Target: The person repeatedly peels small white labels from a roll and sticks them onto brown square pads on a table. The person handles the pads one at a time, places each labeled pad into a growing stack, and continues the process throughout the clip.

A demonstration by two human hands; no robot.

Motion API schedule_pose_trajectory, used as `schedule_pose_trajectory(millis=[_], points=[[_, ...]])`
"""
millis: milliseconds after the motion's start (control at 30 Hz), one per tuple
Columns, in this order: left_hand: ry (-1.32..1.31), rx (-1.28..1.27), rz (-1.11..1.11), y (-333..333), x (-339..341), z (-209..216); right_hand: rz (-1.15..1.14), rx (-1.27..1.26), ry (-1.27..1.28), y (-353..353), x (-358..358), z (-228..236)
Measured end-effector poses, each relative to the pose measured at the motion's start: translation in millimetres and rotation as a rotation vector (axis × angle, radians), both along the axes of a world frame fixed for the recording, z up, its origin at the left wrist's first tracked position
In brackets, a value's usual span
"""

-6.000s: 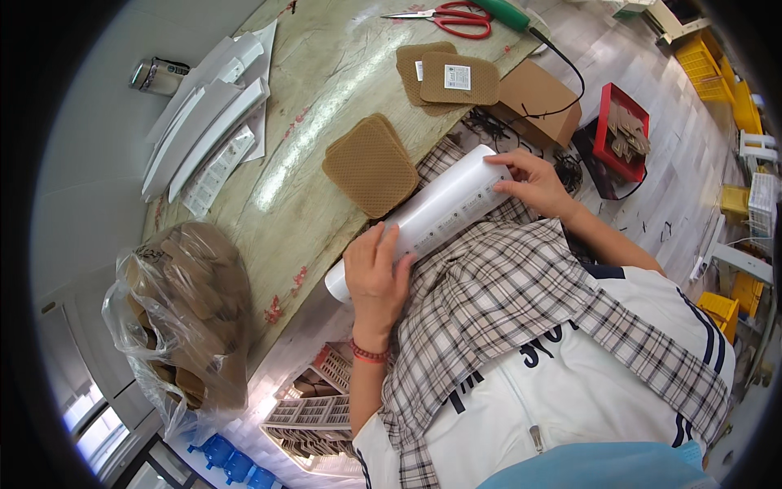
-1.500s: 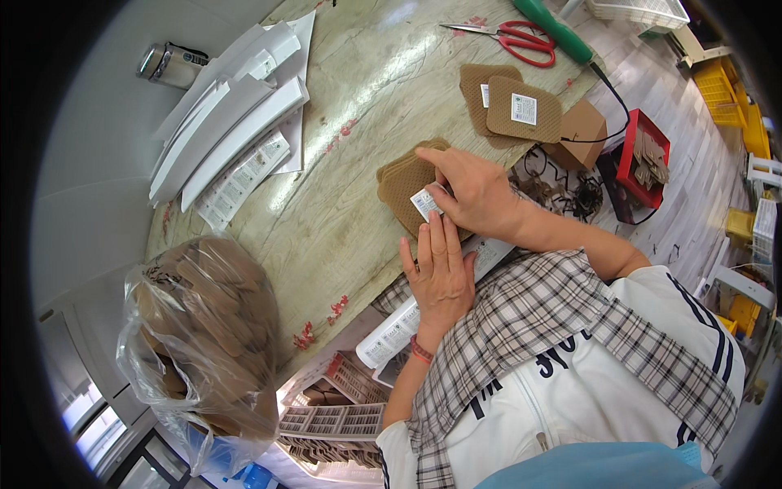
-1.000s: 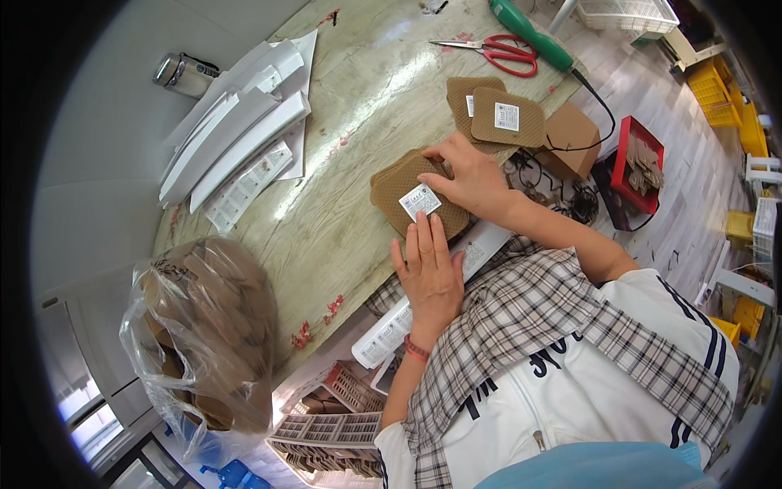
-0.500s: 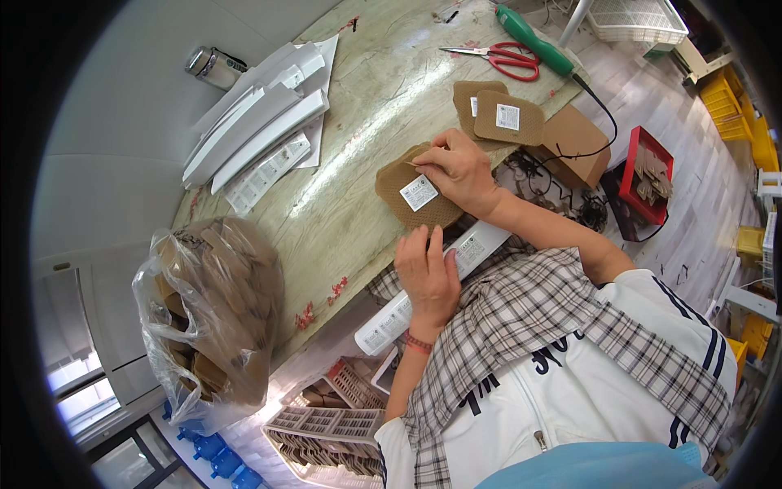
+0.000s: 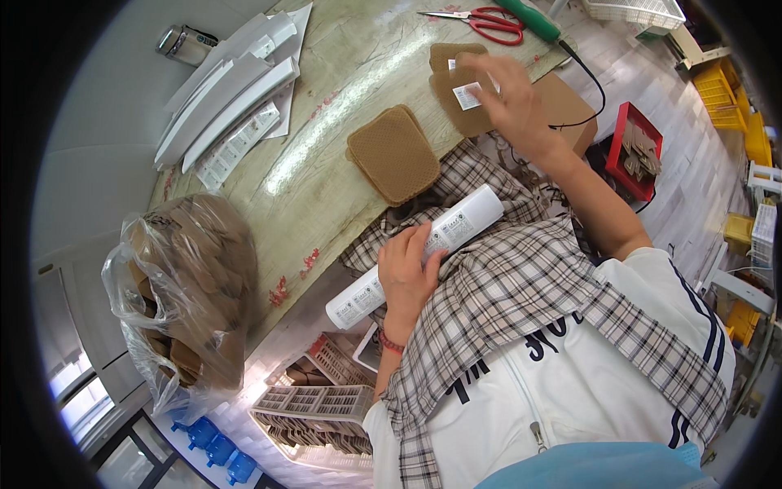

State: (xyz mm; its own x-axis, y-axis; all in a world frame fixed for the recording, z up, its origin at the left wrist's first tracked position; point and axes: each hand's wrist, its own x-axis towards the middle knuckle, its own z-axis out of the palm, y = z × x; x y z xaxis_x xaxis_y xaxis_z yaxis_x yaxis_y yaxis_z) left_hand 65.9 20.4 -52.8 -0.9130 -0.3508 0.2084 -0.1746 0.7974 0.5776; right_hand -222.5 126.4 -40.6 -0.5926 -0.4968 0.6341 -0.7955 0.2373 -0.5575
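Across my lap lies a white roll of printed labels (image 5: 471, 218). My left hand (image 5: 406, 273) is closed over its middle, fingers and thumb bent round it. My right hand (image 5: 513, 102) is above the labelled brown textured pads (image 5: 466, 114) at the table's near right edge, fingers stretched and thumb apart, partly covering the top pad. A small white label shows on that pad, and another pad peeks out behind it. Nearer the middle, a stack of brown pads (image 5: 395, 155) shows no label on top, its corner at the table edge.
Red-handled scissors (image 5: 495, 24) and a green corded tool (image 5: 533, 20) lie at the far right. White paper sheets (image 5: 236, 90) and a bag of brown pieces (image 5: 191, 285) stand left. Below are a plastic crate (image 5: 314, 407) and a red tray (image 5: 635, 151).
My right hand has moved from the middle stack to the right pads, where a labelled pad now lies on top. My left hand has gone from the stack onto the roll. The view has shifted.
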Motion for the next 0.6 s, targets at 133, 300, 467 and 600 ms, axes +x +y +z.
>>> schedule_pose_trajectory(millis=[133, 300, 467, 600], points=[[0.023, 0.004, -0.003, 0.3, -0.5, -6.9, 0.571, 0.267, -0.264, 36.7, 72.5, -8.6], [0.061, 0.012, -0.024, 0.5, -3.4, -12.8, 0.536, 0.358, -0.143, 52.6, 92.1, -36.7], [0.066, 0.033, -0.062, 0.1, -3.7, -17.2, 0.47, 0.259, -0.192, 55.0, 102.3, -39.7], [0.055, 0.055, -0.064, 1.7, -2.9, -18.5, 0.452, 0.222, -0.189, 58.1, 106.8, -38.2]])
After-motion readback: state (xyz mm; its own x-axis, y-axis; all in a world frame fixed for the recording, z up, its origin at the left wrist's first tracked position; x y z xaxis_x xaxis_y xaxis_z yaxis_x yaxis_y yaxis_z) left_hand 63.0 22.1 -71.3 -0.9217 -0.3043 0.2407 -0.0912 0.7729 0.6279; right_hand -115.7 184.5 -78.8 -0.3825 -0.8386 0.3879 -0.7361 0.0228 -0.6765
